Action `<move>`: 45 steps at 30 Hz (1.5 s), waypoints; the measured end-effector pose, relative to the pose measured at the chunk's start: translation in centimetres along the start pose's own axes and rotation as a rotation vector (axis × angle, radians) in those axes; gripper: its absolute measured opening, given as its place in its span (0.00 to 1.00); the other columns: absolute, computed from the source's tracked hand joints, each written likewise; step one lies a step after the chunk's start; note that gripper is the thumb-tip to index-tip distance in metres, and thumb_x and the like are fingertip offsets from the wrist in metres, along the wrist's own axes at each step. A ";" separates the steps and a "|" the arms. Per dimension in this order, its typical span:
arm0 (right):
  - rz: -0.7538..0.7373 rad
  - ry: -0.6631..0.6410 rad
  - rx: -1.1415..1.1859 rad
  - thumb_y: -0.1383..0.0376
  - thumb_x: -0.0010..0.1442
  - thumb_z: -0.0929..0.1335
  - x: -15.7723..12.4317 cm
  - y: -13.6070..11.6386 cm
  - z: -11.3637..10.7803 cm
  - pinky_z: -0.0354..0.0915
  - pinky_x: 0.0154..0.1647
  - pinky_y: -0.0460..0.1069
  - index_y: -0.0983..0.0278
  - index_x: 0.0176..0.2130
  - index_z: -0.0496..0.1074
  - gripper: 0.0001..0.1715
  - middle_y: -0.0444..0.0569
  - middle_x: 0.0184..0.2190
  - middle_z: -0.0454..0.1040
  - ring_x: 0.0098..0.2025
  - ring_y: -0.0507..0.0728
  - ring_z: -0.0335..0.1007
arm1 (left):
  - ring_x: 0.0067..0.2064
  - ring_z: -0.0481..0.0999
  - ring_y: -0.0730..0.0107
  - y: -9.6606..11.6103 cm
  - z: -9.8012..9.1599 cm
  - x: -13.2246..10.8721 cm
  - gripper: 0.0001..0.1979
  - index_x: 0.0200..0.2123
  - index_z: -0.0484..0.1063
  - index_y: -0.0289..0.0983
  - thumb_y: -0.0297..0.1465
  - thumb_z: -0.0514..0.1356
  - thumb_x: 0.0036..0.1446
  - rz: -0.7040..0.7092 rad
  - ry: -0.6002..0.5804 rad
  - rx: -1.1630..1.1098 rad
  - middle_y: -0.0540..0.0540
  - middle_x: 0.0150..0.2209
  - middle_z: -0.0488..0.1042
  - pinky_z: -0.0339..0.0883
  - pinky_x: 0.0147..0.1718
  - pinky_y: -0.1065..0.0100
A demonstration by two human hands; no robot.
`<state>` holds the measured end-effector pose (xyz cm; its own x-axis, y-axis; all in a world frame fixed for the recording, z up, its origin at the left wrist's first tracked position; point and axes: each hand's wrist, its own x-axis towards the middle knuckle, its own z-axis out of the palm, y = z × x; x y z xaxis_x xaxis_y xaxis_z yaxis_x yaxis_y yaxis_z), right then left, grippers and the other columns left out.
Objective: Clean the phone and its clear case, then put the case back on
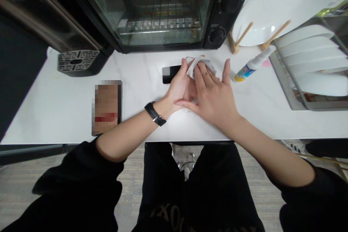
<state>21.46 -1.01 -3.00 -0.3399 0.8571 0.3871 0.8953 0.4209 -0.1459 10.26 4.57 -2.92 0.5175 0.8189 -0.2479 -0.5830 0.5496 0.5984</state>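
My left hand (183, 87) is palm up over the counter, its thumb sticking up and its other fingers mostly hidden. A crumpled white tissue (208, 64) lies across those fingers. My right hand (214, 96) comes over from the right, its middle fingers pressing the tissue onto the left hand. Its little finger points away, and its thumb rests near the left wrist. Partly behind the left hand lies a black smartphone (170, 75). A white bottle with a blue and yellow label (245, 72) stands to the right of my right hand.
Behind my hands is a black toaster oven (163, 43). At left are a machine with a drip tray (78, 61) and a blurred flat dark-edged object (107, 107). A dish rack (301, 107) with white dishes and a large white plate (261, 14) take up the right.
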 end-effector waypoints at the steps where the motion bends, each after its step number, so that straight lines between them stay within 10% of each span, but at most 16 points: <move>1: -0.024 -0.003 0.019 0.31 0.72 0.54 0.2 0.0 0.1 0.34 0.81 0.80 0.84 0.74 0.58 0.64 0.80 0.75 0.61 0.73 0.80 0.68 | 0.72 0.74 0.51 0.0 0.0 -0.1 0.34 0.78 0.58 0.42 0.51 0.39 0.80 -0.003 -0.006 -0.007 0.45 0.65 0.79 0.72 0.68 0.50; 11: -0.224 0.033 0.119 0.31 0.71 0.59 -4.1 -1.1 -0.1 0.45 0.82 0.75 0.82 0.72 0.63 0.62 0.75 0.72 0.69 0.71 0.76 0.73 | 0.50 0.86 0.58 0.3 -0.8 -1.0 0.35 0.78 0.58 0.46 0.54 0.48 0.76 0.031 -0.054 0.090 0.44 0.48 0.84 0.79 0.53 0.56; 18: -0.197 -0.034 0.023 0.35 0.75 0.57 -9.5 -2.8 -1.7 0.30 0.84 0.71 0.82 0.69 0.66 0.55 0.71 0.70 0.72 0.66 0.71 0.78 | 0.58 0.83 0.51 0.2 -1.3 -0.7 0.35 0.77 0.59 0.53 0.57 0.53 0.72 0.005 -0.112 0.174 0.44 0.54 0.82 0.79 0.54 0.53; 27: -0.044 0.034 -0.067 0.33 0.75 0.52 -6.2 -2.1 -0.8 0.34 0.80 0.82 0.83 0.72 0.61 0.60 0.76 0.71 0.69 0.67 0.77 0.76 | 0.52 0.86 0.57 0.6 -0.4 -1.4 0.35 0.78 0.57 0.49 0.57 0.43 0.77 0.033 -0.098 0.142 0.45 0.49 0.81 0.81 0.52 0.57; 36: -0.038 0.006 0.051 0.28 0.70 0.53 -0.1 0.2 0.4 0.34 0.81 0.80 0.83 0.75 0.57 0.67 0.79 0.77 0.59 0.74 0.80 0.67 | 0.65 0.80 0.54 0.2 0.1 -0.7 0.35 0.79 0.58 0.42 0.52 0.43 0.79 0.007 -0.040 -0.057 0.43 0.58 0.82 0.75 0.63 0.56; 45: -0.142 -0.014 0.153 0.28 0.67 0.60 -5.5 -2.1 0.1 0.40 0.82 0.76 0.82 0.75 0.57 0.68 0.76 0.75 0.62 0.71 0.78 0.72 | 0.55 0.85 0.56 0.2 -1.1 -1.2 0.34 0.79 0.56 0.45 0.53 0.46 0.78 0.012 -0.136 0.094 0.44 0.49 0.83 0.75 0.60 0.49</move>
<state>21.39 -6.57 -4.91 -0.4649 0.7894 0.4009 0.7840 0.5774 -0.2278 8.77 3.89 -3.33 0.5950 0.7917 -0.1388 -0.5314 0.5170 0.6711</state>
